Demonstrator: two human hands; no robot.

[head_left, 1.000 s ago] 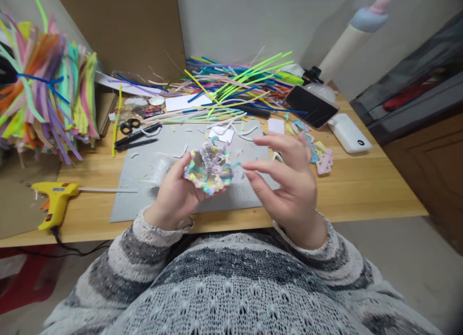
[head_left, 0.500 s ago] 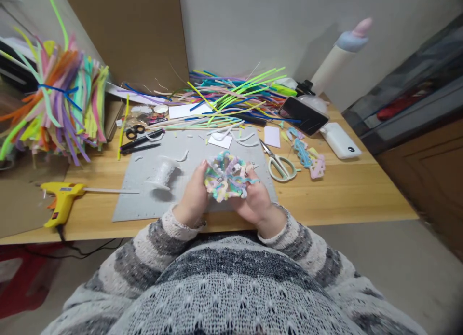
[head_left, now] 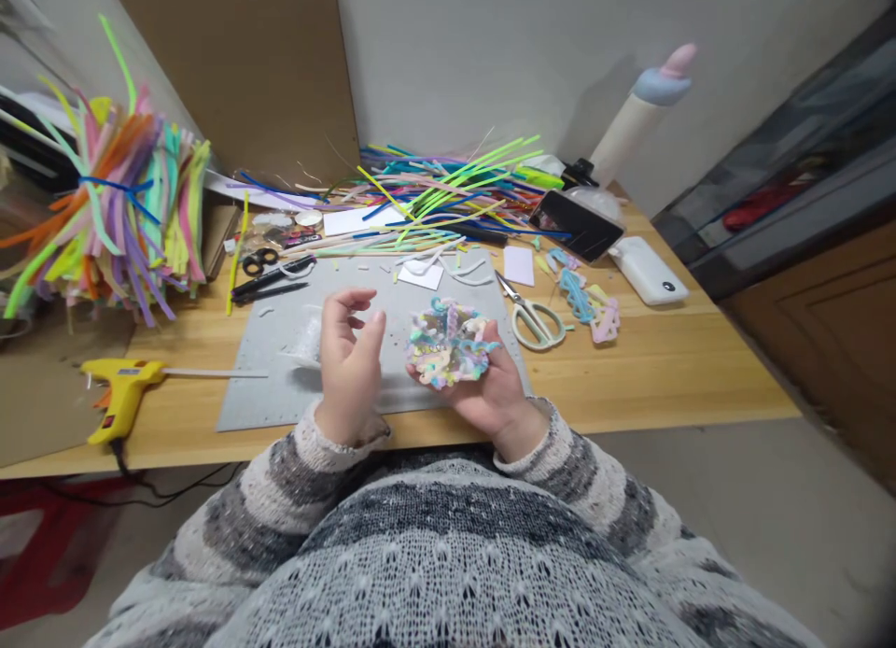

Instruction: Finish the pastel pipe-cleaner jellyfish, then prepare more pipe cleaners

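Observation:
A round pastel ornament of curled pipe cleaners (head_left: 448,345) rests in my right hand (head_left: 494,382), its thumb over the edge and its fingers underneath. Off to the left, my left hand (head_left: 352,363) is raised with thumb and fingers curved apart and nothing between them. It partly hides a spool of clear, whitish thread or ribbon (head_left: 302,342) on the grey cutting mat (head_left: 262,401). Pale-handled scissors (head_left: 536,324) lie right of the ornament. Beyond them are blue, yellow and pink braided pipe-cleaner pieces (head_left: 578,296).
A yellow glue gun (head_left: 120,396) with a glue stick lies at left. Bundled pipe cleaners (head_left: 130,209) stand behind it; loose ones (head_left: 469,186) pile along the wall. Black pens (head_left: 273,288), a phone (head_left: 578,226) and a white power bank (head_left: 650,270) lie on the wooden table (head_left: 665,377).
My left hand has let go of the ornament and moved left toward the spool, its fingers lifted. My right hand keeps hold of the ornament. The view has shifted slightly.

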